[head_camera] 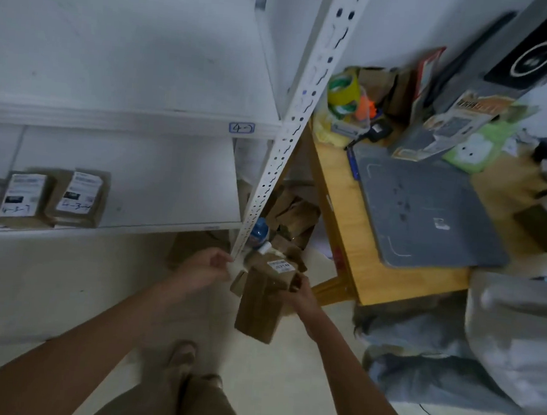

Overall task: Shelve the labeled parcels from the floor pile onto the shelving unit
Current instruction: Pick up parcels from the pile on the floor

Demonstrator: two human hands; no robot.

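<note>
The labeled cardboard parcel (263, 304) hangs low beside the corner post (270, 174), its long axis running from the post toward the feet. The right hand (298, 289) grips its upper right edge. The left hand (207, 266), just left of it, is curled; I cannot tell whether it pinches anything. The shelf (169, 182) with 2 parcels lies up-left.

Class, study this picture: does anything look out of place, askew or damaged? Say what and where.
The cardboard parcel in the right hand hangs tilted, its top flaps sticking up unevenly. Behind it, the floor pile by the shelving unit's post is a loose jumble, with what looks like a blue bottle among the boxes.
</note>
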